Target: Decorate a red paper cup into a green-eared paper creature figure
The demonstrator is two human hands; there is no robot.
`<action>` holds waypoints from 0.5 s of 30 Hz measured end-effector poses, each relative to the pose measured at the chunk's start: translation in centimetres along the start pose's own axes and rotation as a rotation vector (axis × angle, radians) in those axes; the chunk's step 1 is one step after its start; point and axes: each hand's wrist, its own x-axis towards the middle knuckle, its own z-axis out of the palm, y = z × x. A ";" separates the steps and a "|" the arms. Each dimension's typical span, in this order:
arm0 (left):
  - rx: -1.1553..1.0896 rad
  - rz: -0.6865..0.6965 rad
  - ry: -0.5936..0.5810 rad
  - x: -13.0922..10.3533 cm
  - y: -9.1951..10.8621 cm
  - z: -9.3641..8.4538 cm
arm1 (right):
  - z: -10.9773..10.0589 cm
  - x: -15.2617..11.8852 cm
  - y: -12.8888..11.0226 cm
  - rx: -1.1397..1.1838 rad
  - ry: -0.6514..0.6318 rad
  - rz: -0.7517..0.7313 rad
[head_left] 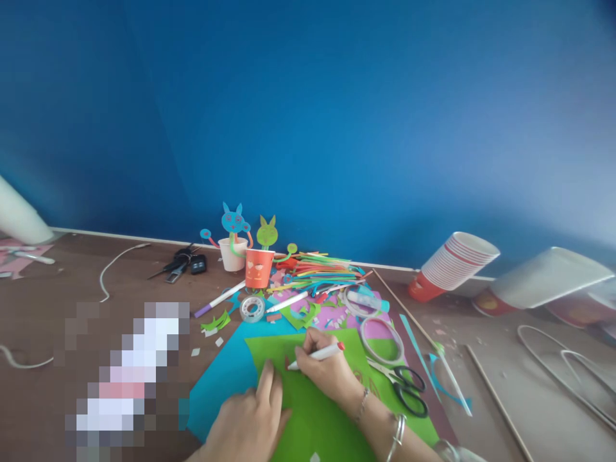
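Note:
A sheet of green paper (pixel 312 417) lies before me, partly over a blue sheet (pixel 221 385). My right hand (pixel 325 369) grips a white marker (pixel 323 353) with a red end, its tip at the green paper near a small reddish mark. Flat on the same sheet rests my left hand (pixel 255 410), fingers stretched out and holding nothing. Reddish-brown drawn lines (pixel 368 382) show right of my right wrist. Scissors with black handles (pixel 404 385) lie beside the sheet, below a tape roll (pixel 382 340).
Two paper-cup figures, one blue-headed (pixel 233 253) and one green-headed (pixel 260 268), stand near the wall. Colourful pipe cleaners (pixel 322 269) and paper scraps spread behind the sheet. Stacked cups (pixel 452 266) lean at right. Keys (pixel 180 263) and a purple-ended marker (pixel 219 299) lie left.

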 end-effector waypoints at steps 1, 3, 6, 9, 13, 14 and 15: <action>0.000 0.003 0.001 0.0 0.0 0.0 | 0.0 0.0 0.0 0.000 -0.006 0.004; 0.001 0.004 0.003 -0.1 -0.1 0.0 | 0.0 0.0 0.0 0.000 -0.011 0.015; 0.006 0.005 0.006 0.0 -0.1 0.0 | 0.1 0.0 0.2 -0.022 -0.004 0.012; 0.018 0.008 0.010 -0.1 0.0 0.0 | 0.1 0.0 0.3 -0.050 0.004 0.005; 0.030 0.006 0.030 -0.1 -0.1 0.2 | 0.1 0.0 0.1 -0.067 -0.004 0.004; 0.030 0.004 0.039 -0.1 -0.1 0.3 | 0.1 0.0 0.0 -0.077 -0.004 0.004; 0.030 0.003 0.048 -0.1 -0.1 0.4 | 0.2 0.0 0.0 -0.089 0.001 0.005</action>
